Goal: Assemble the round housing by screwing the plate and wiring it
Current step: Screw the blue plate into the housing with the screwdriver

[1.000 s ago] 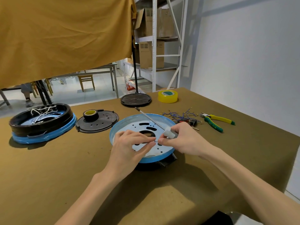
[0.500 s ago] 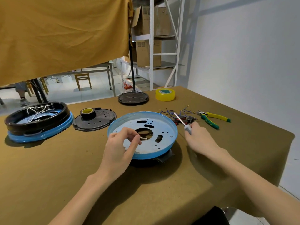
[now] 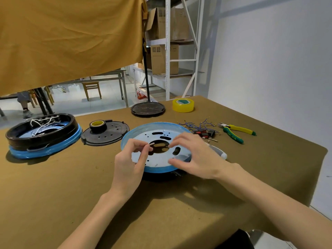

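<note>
The round housing (image 3: 156, 168) sits mid-table, its blue-rimmed perforated metal plate (image 3: 152, 135) facing up over a black base. My left hand (image 3: 132, 159) hovers over the plate's near-left part and pinches a small pale screw (image 3: 151, 144) between thumb and forefinger. My right hand (image 3: 195, 156) hangs over the plate's right side with fingers spread and loosely bent, holding nothing. The screwdriver (image 3: 218, 152) lies on the table just right of the housing, partly hidden behind my right hand. Blue wires (image 3: 195, 125) with brass terminals lie beyond it.
A second black housing (image 3: 41, 135) with white wires stands far left. A black cover (image 3: 107, 134) carrying a tape roll (image 3: 98, 125) lies between the housings. Yellow tape (image 3: 183, 104), a lamp base (image 3: 147, 108), yellow-green pliers (image 3: 235, 133) and small black connectors (image 3: 204, 133) lie behind and right.
My right hand has laid the screwdriver on the table and come back over the plate's right side. My left hand still pinches the screw and has lifted it slightly.
</note>
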Tool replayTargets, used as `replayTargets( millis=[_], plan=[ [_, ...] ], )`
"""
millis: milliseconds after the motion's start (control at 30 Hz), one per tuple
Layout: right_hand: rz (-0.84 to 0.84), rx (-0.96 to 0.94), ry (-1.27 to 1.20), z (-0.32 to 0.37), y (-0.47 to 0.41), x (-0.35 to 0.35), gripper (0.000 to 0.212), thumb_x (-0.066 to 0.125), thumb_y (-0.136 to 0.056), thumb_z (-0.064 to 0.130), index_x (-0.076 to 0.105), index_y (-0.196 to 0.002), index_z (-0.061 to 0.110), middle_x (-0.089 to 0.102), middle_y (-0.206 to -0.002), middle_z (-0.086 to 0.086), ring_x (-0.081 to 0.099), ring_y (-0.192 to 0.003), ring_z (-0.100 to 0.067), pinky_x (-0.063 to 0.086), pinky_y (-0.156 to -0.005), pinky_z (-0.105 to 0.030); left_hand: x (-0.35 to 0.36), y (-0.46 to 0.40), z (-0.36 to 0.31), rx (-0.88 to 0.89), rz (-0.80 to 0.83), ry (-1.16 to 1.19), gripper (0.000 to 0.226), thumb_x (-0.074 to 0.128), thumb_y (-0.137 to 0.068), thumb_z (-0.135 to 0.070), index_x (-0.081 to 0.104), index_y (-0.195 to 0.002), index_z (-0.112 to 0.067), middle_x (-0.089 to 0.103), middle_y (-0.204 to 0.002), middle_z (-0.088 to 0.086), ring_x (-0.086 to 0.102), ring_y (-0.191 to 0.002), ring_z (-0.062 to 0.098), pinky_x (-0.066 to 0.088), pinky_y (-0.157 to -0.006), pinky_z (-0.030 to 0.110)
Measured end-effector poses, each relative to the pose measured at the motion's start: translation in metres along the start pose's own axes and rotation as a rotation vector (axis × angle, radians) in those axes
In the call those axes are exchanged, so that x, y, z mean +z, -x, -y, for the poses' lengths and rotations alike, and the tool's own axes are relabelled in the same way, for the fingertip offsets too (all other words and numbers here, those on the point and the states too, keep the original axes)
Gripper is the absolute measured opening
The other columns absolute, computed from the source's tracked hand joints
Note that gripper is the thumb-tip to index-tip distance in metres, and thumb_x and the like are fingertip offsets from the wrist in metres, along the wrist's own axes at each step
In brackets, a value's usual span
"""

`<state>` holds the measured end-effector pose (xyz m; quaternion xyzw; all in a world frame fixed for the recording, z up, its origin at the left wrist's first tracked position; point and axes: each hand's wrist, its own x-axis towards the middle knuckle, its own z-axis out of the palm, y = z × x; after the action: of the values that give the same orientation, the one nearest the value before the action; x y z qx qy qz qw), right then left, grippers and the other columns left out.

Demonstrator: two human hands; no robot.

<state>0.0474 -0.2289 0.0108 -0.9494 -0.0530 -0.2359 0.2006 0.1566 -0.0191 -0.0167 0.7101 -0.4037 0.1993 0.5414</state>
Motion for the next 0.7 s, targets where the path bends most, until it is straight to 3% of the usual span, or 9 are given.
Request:
replayTargets(
  millis=[100,167,300,367,533,700],
  plan=[
    [0.128,-0.031,0.061,0.012,-0.012,0.001,0.058,0.053,-0.088,0.075,0.069,-0.123,0.031,0.059,-0.114,0.027,0.050,-0.106,0.007,0.028,-0.100,-0.013,-0.008,-0.001,0.001,-0.064,-0.070,0.039,0.006,0.062,-0.098,-0.024,0.063,-0.104,-0.025,0.070,-0.097,-0.014,0.067,-0.100,0.006,0.051,-0.086,0.015],
    [0.202,-0.010,0.067,0.017,-0.020,0.000,0.066,0.055,-0.086,0.079,0.066,-0.129,0.031,0.063,-0.121,0.022,0.053,-0.106,0.004,0.038,-0.094,-0.017,-0.013,0.000,0.002,-0.113,-0.115,0.060,0.006,0.062,-0.100,-0.022,0.063,-0.105,-0.024,0.071,-0.098,-0.012,0.069,-0.100,0.008,0.052,-0.086,0.018],
    [0.308,-0.129,0.277,0.026,-0.024,0.013,0.054,0.063,-0.090,0.067,0.066,-0.129,0.031,0.062,-0.127,0.009,0.053,-0.113,-0.010,0.044,-0.096,-0.029,-0.020,-0.001,0.006,-0.278,-0.226,0.107,0.006,0.061,-0.101,-0.022,0.065,-0.106,-0.023,0.072,-0.099,-0.011,0.067,-0.100,0.002,0.054,-0.086,0.021],
    [0.281,-0.155,0.253,0.029,-0.024,0.016,0.042,0.063,-0.095,0.057,0.071,-0.126,0.030,0.064,-0.127,0.008,0.055,-0.113,-0.011,0.045,-0.095,-0.030,-0.021,-0.002,0.006,-0.354,-0.283,0.156,0.006,0.062,-0.101,-0.021,0.066,-0.106,-0.022,0.073,-0.098,-0.012,0.067,-0.099,0.001,0.054,-0.086,0.023],
    [0.066,-0.102,0.069,0.024,-0.025,0.011,0.032,0.066,-0.097,0.045,0.076,-0.118,0.024,0.071,-0.124,0.012,0.063,-0.109,-0.005,0.053,-0.095,-0.033,-0.022,-0.004,0.004,-0.459,-0.355,0.301,0.010,0.065,-0.099,-0.016,0.068,-0.107,-0.021,0.076,-0.095,-0.013,0.071,-0.094,-0.001,0.054,-0.076,0.010],
    [-0.126,-0.015,-0.228,0.018,-0.029,0.005,0.024,0.071,-0.097,0.026,0.077,-0.117,0.016,0.074,-0.114,0.009,0.066,-0.106,-0.008,0.054,-0.090,-0.030,-0.022,-0.004,0.004,-0.592,-0.282,0.469,0.017,0.064,-0.099,-0.015,0.071,-0.113,-0.023,0.079,-0.099,-0.008,0.074,-0.095,0.005,0.057,-0.083,0.024]
  ],
)
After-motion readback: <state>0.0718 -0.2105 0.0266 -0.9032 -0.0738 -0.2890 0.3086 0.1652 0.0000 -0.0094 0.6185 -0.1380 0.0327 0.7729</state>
